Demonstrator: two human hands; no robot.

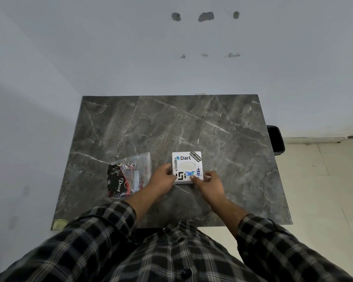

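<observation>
My left hand [161,180] grips the white box [186,167] by its left edge, fingers curled round it. My right hand [210,184] pinches the box's near right corner, thumb on top across the stickers. The box lies on the dark marble table [171,123], in the near half and about midway across, sticker face up with "Dart" on the far side. A clear bag [130,174] with a black Dove pack inside lies on the table's near left part, just beside my left hand. A black bin [276,139] stands off the table's right edge
</observation>
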